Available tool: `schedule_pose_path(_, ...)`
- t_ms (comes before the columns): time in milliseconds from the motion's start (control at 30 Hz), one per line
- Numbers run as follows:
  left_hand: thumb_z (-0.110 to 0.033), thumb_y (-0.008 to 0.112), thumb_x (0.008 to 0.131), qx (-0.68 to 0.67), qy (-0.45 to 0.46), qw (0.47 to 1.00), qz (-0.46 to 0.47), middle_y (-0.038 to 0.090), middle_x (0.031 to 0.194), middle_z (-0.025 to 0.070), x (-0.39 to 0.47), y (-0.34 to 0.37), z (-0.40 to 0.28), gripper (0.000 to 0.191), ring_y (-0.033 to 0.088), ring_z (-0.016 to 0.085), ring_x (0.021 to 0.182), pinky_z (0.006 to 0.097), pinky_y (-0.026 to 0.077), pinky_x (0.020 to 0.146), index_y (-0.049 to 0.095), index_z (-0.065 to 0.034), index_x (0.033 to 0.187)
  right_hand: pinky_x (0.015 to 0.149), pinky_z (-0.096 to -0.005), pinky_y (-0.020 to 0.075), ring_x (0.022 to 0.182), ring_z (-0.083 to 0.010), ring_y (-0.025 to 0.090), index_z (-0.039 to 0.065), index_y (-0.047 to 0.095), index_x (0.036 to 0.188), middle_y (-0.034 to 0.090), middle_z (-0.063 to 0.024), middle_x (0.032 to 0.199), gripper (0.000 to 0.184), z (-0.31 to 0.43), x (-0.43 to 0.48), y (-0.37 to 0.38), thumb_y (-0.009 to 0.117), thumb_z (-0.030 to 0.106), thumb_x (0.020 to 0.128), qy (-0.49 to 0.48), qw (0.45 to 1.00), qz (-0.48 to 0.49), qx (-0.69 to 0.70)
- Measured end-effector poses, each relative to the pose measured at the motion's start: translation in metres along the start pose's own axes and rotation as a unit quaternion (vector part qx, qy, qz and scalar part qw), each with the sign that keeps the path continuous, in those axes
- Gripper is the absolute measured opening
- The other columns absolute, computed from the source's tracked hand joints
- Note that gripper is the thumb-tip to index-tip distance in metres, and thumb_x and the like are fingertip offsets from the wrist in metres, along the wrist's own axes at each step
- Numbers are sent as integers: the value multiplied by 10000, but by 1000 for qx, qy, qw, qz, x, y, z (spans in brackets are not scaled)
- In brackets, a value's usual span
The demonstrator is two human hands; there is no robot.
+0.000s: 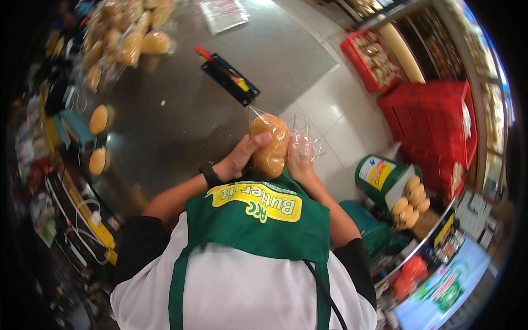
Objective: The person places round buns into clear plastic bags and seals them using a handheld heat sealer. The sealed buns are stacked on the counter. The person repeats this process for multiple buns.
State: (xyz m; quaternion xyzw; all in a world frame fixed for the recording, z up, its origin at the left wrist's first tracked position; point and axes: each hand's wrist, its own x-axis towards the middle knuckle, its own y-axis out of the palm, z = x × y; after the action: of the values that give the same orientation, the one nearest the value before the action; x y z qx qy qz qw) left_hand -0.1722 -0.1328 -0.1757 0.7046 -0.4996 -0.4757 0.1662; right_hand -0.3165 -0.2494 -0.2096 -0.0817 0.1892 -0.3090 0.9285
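A bread roll in a clear plastic bag (270, 150) is held in front of my green apron. My left hand (243, 154) grips it from the left, thumb across its front. On its other side my right hand (300, 156) presses against the roll, with crinkled clear film over its fingers. Beyond the roll, a black bag-neck sealer or tape dispenser (227, 82) with red and yellow parts lies on the metal table (165, 132). Two unwrapped rolls, one farther (98, 119) and one nearer (97, 161), lie at the table's left.
Bagged bread (132, 45) is heaped at the far left, near flat plastic bags (225, 14). Beyond the table's right edge are red crates (425, 123), a smaller red crate of bread (359, 62) and a green bucket (377, 175) beside more rolls (410, 204). Power strips and cables (97, 222) lie left.
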Motion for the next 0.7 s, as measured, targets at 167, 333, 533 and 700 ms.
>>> schedule_pose_path(167, -425, 638, 870, -35, 152, 986, -63, 570, 1234, 121, -17, -15, 3, 617, 572, 246, 1124, 423, 465, 972, 440, -62, 1329, 591, -440, 449, 671, -397, 589, 13, 596, 852, 600, -189, 720, 169, 28, 47, 22, 485, 117, 924, -192, 975, 85, -78)
schedule_pose_path(333, -420, 573, 902, -226, 122, 951, -172, 583, 1203, 131, -18, -23, -9, 543, 594, 258, 1074, 417, 484, 943, 468, -65, 1299, 508, -299, 388, 564, -127, 492, 24, 559, 811, 550, -49, 667, 227, 47, 80, 46, 526, 187, 965, -68, 984, 164, 6)
schedule_pose_path(533, -398, 502, 934, -309, 203, 917, -150, 662, 1024, 132, 3, -36, -46, 431, 666, 258, 888, 362, 554, 800, 555, -46, 1177, 498, -265, 431, 579, -129, 551, 13, 573, 882, 579, -50, 701, 114, 86, 139, 29, 645, 101, 869, 150, 893, 305, 294)
schedule_pose_path(700, -391, 510, 934, -332, 219, 885, -242, 672, 1015, 118, 31, -61, -53, 406, 678, 209, 878, 343, 570, 783, 589, -43, 1126, 531, -250, 410, 594, -115, 537, 26, 579, 879, 603, -56, 748, 105, 90, 194, 29, 671, 57, 840, 11, 934, 341, 103)
